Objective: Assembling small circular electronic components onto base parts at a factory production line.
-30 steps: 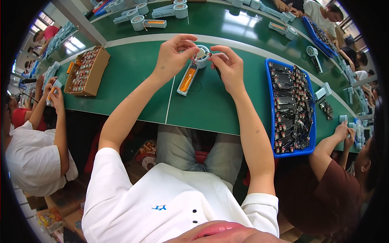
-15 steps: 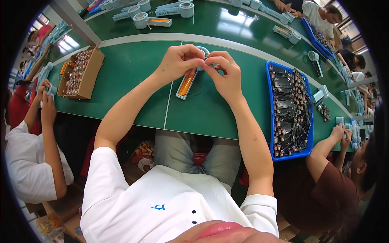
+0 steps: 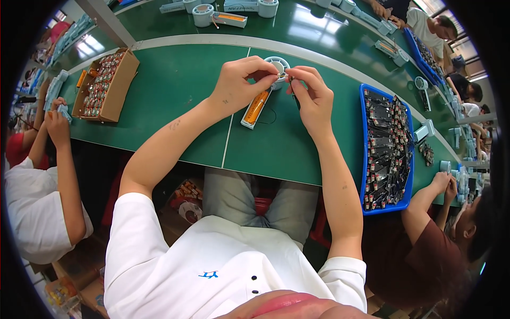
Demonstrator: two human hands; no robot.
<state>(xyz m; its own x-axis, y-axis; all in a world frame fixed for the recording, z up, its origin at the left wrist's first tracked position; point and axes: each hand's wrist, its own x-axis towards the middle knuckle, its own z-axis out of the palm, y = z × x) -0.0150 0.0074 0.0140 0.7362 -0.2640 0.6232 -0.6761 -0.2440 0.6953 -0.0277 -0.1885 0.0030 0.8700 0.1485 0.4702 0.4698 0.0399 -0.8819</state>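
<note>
On the bench before me lies a light blue handheld fan (image 3: 277,65), its round head pointing away from me. An orange battery (image 3: 257,106) sits in its opened handle, and a thin dark wire loops out beside it. My left hand (image 3: 239,82) is closed in a pinch at the left edge of the fan head; whatever its fingertips hold is too small to make out. Just right of the fan head, my right hand (image 3: 316,101) pinches a slim black piece (image 3: 295,97) that points down toward the bench. Fingers partly cover the fan head.
A blue tray (image 3: 364,159) full of black circuit boards stands to the right. At the left is a cardboard box (image 3: 123,85) of small metallic parts. More fans (image 3: 203,16) lie beyond the pale bench rail. Co-workers sit close on both sides.
My hands, fingertips together over the fan before, have come apart. The right one has shifted right, and the black piece in it now shows. The whole view has also shifted slightly.
</note>
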